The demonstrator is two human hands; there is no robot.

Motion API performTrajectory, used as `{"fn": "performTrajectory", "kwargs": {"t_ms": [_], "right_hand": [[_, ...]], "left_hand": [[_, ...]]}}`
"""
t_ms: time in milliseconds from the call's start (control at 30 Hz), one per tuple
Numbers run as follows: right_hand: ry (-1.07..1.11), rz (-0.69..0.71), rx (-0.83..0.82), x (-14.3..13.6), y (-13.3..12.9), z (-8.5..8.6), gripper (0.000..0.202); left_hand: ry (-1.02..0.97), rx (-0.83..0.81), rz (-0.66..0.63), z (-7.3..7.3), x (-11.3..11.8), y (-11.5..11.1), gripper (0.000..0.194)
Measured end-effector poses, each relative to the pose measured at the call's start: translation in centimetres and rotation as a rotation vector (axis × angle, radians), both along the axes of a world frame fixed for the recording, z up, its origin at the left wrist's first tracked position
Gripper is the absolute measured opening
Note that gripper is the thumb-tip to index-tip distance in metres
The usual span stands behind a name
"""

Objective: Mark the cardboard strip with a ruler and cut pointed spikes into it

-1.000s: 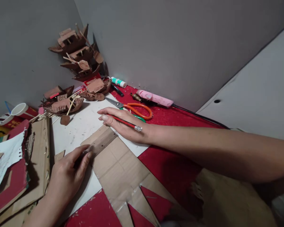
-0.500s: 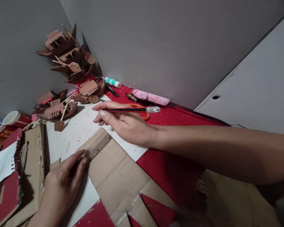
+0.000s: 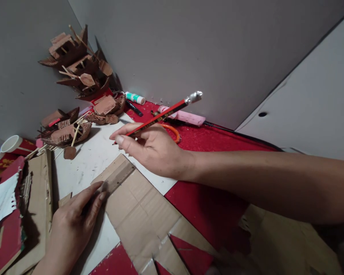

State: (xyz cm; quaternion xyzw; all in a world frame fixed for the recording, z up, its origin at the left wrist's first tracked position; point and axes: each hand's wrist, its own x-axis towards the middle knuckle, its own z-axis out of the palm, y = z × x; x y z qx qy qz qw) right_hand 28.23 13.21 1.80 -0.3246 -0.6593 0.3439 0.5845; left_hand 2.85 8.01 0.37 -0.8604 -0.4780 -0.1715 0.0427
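Between the thumb and fingers of my right hand (image 3: 157, 152) is a red and black pencil (image 3: 160, 116), its silver end raised to the upper right and its tip low at the left. My left hand (image 3: 74, 221) pinches one end of a clear ruler (image 3: 119, 179). The ruler lies across the upper end of a brown cardboard piece (image 3: 143, 210), which has slits cut at its near end. My right hand hovers just past the cardboard's far corner, above a white sheet (image 3: 83, 168).
Brown model boats (image 3: 71, 133) stand at the back left, some stacked in the corner. A glue stick (image 3: 135, 97), a black marker (image 3: 134, 108), a pink glue gun (image 3: 186, 115) and orange-handled scissors (image 3: 173, 131) lie along the wall. Cardboard scraps (image 3: 40, 191) and paper cups (image 3: 13, 144) are at the left.
The pencil in my right hand has tilted from nearly level to steep, its silver end rising and its tip now showing below the fingers. My left hand and the ruler stay put on the cardboard.
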Motion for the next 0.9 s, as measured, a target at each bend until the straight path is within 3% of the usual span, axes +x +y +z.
{"fn": "performTrajectory", "kwargs": {"t_ms": [133, 333, 533, 700, 900], "right_hand": [[0.027, 0.027, -0.136, -0.1, -0.6, 0.7, 0.008], [0.134, 0.123, -0.351, 0.3, -0.9, 1.9, 0.013], [0.121, 0.149, -0.679, 0.2, -2.3, 0.0, 0.013], [0.111, 0.128, -0.604, -0.2, -3.3, -1.4, 0.011], [0.158, 0.03, -0.429, -0.2, -2.6, -1.5, 0.009]], "left_hand": [[0.005, 0.005, 0.001, 0.0, 0.0, 0.0, 0.03], [0.012, 0.046, -0.018, -0.1, 0.2, 0.1, 0.028], [0.043, 0.057, -0.026, -0.2, 0.2, 0.2, 0.029], [0.07, 0.088, -0.012, -0.5, 0.1, 0.1, 0.031], [0.074, 0.086, -0.029, -1.0, -0.3, 0.3, 0.034]]}}
